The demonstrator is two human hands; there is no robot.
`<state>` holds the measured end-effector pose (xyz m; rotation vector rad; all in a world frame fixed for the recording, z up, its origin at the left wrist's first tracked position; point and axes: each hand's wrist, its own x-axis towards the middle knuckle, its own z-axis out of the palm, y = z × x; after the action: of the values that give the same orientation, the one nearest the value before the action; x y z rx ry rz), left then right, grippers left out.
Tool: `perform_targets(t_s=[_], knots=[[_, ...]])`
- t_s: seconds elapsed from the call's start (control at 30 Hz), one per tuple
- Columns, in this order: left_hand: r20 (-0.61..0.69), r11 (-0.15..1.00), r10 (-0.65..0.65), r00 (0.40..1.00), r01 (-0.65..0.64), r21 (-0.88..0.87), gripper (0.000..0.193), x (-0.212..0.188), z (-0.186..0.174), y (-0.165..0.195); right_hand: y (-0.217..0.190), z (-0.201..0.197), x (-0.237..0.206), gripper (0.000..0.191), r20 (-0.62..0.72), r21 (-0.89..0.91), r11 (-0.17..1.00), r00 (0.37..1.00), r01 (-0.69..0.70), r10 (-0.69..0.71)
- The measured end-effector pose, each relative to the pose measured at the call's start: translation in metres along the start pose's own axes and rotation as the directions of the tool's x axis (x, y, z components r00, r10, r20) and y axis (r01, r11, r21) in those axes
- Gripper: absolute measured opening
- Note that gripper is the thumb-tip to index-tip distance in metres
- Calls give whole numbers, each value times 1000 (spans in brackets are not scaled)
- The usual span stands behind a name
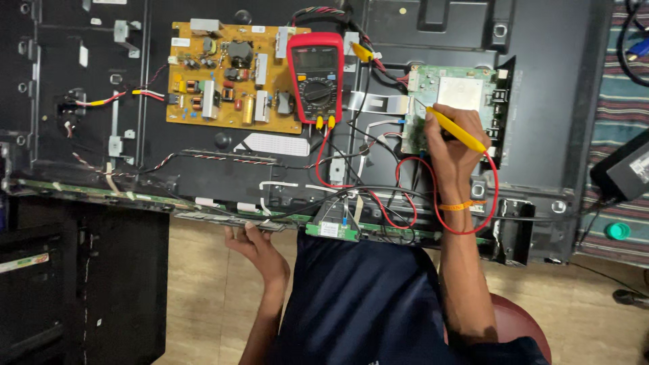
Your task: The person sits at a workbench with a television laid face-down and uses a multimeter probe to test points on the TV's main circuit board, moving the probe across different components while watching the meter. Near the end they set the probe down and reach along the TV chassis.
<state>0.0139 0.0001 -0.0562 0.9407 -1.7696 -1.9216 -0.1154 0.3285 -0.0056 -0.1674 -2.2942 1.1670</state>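
The right hand (449, 152) is holding a yellow probe (458, 130) in a pen grip, with the fingers (433, 128) closed around its shaft. The probe is lying at a slant, and its metal tip is pointing up and to the left onto the left edge of the green circuit board (449, 94). The green circuit board is sitting on the right part of the opened black television back panel (541, 101). An orange band (457, 205) is circling the right wrist.

A red lead (473, 226) is looping from the probe, around the right wrist, and back toward the red multimeter (315, 74). The multimeter is lying face up between the two boards, with its lower edge just beside the mustard-yellow power board (233, 74) to its left. Black leads are running beside the red lead below the meter.

The left hand (253, 243) is resting at the near edge of the panel, with its fingers curled up against the underside of the long narrow strip board (135, 197). Whether these fingers are gripping the edge or only touching it cannot be told.

The panel is lying flat on a worktop. A striped cloth (618, 115) is lying to the right, with a green cap (617, 231) on it. A red stool (520, 324) is showing under the person.
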Motion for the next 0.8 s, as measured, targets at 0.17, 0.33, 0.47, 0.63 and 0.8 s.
perform_targets(t_s=[0.17, 0.33, 0.47, 0.63, 0.8], knots=[[18, 996, 30, 999, -28, -80, 64, 3, -4, -4, -1, -1, 0, 16, 21, -2, 1000, 999, 27, -27], [28, 993, 43, 999, -39, -111, 64, 6, -8, -6, -1, -1, -1, 16, 36, -5, 1000, 999, 17, -17], [27, 996, 26, 999, -24, -90, 63, 6, -9, -7, -2, 0, -1, 16, 30, -15, 1000, 999, 23, -23], [34, 996, 21, 999, -18, -85, 63, 5, -7, -7, 0, 0, -4, 15, 28, -40, 996, 997, 75, -74], [52, 999, 13, 999, -11, -38, 62, 4, -7, -5, 2, -1, -15, 15, -54, -23, 999, 998, 43, -45]])
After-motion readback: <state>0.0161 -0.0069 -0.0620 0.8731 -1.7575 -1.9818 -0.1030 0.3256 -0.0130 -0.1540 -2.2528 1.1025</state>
